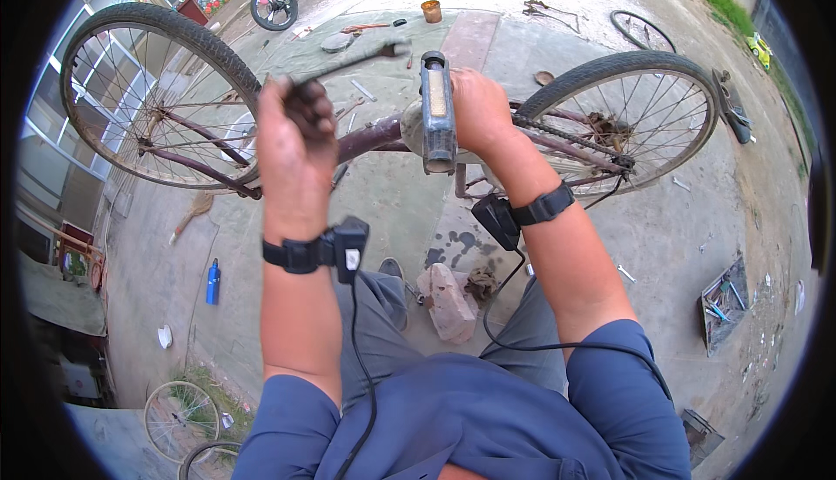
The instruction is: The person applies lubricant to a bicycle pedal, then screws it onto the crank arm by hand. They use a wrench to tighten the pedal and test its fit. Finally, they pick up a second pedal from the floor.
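A bicycle with a dark purple frame (370, 138) stretches across in front of me, one wheel (161, 97) on the left and the chain-side wheel (623, 123) on the right. My left hand (298, 136) is closed around a dark wrench (357, 60), whose head points right toward the pedal; motion blurs both. At the centre, a pedal (438, 110) with a pale reflector stands up toward me. My right hand (481, 107) is closed against the pedal's right side, gripping it, with most of its fingers hidden. Below the pedal, the crank area is partly covered.
A pinkish stone block (448, 301) and a brown rag (481, 283) lie between my feet. A blue bottle (213, 282) stands at left, near a small broom (193, 212). At right sits a tool tray (723, 304). Beyond the bicycle are a rusty can (431, 11) and a loose tyre (643, 30).
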Tool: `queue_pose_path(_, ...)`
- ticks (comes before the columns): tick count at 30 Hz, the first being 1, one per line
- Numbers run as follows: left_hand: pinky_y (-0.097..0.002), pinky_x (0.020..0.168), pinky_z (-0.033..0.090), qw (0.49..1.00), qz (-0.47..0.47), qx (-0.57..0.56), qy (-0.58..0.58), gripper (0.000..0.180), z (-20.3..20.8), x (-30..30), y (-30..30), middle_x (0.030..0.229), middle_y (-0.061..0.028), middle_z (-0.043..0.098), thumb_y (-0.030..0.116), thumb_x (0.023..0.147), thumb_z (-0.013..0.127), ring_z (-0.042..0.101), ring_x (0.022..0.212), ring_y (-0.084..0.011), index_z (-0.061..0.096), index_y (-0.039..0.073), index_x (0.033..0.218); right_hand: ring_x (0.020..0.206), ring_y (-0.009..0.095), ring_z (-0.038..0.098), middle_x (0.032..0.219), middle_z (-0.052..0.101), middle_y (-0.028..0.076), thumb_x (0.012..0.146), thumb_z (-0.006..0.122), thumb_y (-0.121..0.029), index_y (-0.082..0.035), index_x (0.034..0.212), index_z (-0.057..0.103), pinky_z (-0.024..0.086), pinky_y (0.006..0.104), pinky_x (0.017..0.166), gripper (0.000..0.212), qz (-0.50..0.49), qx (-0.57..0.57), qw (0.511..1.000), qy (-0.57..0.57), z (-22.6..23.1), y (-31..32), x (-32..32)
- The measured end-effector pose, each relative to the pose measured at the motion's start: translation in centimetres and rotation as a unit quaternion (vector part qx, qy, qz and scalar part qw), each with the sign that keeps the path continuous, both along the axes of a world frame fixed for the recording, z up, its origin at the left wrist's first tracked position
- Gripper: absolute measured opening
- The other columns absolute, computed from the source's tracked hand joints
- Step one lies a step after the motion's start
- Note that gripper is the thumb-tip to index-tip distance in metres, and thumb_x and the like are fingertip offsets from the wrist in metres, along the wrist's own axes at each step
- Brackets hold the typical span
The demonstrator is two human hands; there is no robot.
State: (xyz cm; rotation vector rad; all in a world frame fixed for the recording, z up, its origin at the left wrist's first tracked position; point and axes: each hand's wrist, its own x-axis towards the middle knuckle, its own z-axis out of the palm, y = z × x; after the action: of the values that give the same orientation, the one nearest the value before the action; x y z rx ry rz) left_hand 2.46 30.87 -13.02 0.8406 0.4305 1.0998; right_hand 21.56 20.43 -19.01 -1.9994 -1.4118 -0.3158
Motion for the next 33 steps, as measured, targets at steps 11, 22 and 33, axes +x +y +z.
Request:
queue_pose_path(11,-0.0203,0.051,0.047,0.929,-0.182,-0.274,-0.171,0.015,-8.5,2.4,-2.2,0.081,-0.0028,0.063,0.022,0.095,0.059,0.057,0.066,-0.0099,0.060,0.009,0.087,0.085,0.035,0.067,0.088,0.069,0.014,0.074,0.073,-0.031,-0.007,0.086,0.069,0.054,0.0446,0.073,0.026,0.014,0.021,1.000,0.002,0.0,-0.2,0.0)
queue_pose_path(22,-0.0201,0.052,0.047,0.896,-0.212,-0.317,-0.228,0.017,-10.4,4.5,-3.3,0.085,-0.0031,0.064,0.025,0.097,0.058,0.057,0.067,-0.0091,0.058,0.008,0.094,0.074,0.039,0.067,0.078,0.068,0.019,0.074,0.067,-0.029,-0.005,0.078,0.068,0.054,0.0455,0.065,0.024,-0.015,0.024,0.999,0.025,0.0,0.1,-0.2)
queue_pose_path(33,-0.0206,0.049,0.041,0.903,-0.251,-0.273,-0.219,0.018,-9.7,4.6,-0.9,0.081,-0.0020,0.058,0.027,0.095,0.063,0.051,0.062,-0.0090,0.057,0.011,0.091,0.087,0.035,0.065,0.088,0.069,0.014,0.071,0.071,-0.024,-0.007,0.089,0.067,0.054,0.0442,0.073,0.026,0.044,-0.014,0.999,-0.007,-0.8,0.5,0.7)
